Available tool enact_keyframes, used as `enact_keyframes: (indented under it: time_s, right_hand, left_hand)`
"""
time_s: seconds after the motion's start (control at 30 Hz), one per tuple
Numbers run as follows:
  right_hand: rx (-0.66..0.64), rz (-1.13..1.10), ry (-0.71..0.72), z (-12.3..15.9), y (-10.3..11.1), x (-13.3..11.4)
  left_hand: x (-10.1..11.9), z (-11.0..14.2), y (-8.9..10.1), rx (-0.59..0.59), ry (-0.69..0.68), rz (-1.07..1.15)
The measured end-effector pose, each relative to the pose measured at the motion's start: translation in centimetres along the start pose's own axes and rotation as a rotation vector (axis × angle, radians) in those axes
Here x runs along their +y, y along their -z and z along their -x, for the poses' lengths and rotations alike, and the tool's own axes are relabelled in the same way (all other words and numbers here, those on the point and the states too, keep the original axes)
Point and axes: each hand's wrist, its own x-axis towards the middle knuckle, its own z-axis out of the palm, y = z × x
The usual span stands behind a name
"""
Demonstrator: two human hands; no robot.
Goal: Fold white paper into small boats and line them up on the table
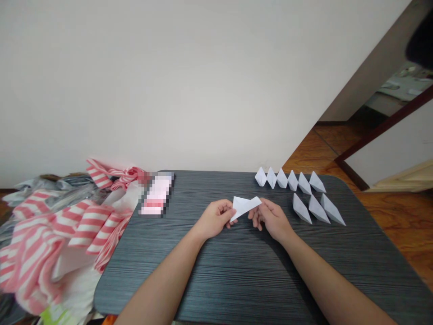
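Note:
A folded white piece of paper (244, 206) is held above the dark table, between my two hands. My left hand (216, 217) pinches its left end between thumb and fingers. At the other end, my right hand (272, 219) grips the right tip, its other fingers curled below. To the right stand several folded white paper boats (292, 180) in a back row, with 3 more paper boats (318, 209) in front of them, close to my right hand.
The dark wood-grain table (216, 275) stands against a pale wall (203, 90). A pixelated pinkish item (156, 195) lies at its back left. Red-and-white striped cloth (84, 225) and plastic bags are heaped left of the table. Wooden floor (314, 149) shows at right.

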Motion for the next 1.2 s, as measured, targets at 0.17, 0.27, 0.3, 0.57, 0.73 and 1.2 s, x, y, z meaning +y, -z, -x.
enact_keyframes:
  time_s: [0.17, 0.27, 0.3, 0.57, 0.73, 1.2]
  right_hand:
    - [0.039, -0.013, 0.029, -0.11, 0.37, 0.09]
    - [0.041, 0.091, 0.009, -0.06, 0.17, -0.14]
    - [0.045, 0.102, 0.006, -0.05, 0.07, -0.22]
    - [-0.006, 0.058, -0.015, 0.08, -0.43, -0.31]
    - [-0.029, 0.083, -0.019, 0.13, -0.33, -0.09]
    - [0.086, 0.157, 0.132, 0.02, -0.47, 0.44]
  left_hand:
    - [0.12, 0.04, -0.03, 0.017, 0.026, -0.023]
    - [0.31, 0.14, -0.15, 0.012, 0.004, -0.027]
    - [0.41, 0.20, -0.23, 0.009, -0.007, -0.028]
    - [0.62, 0.43, -0.68, -0.044, -0.018, -0.139]
    - [0.45, 0.30, -0.45, -0.069, 0.009, -0.167]
    - [0.24, 0.26, -0.62, 0.015, -0.085, -0.098]
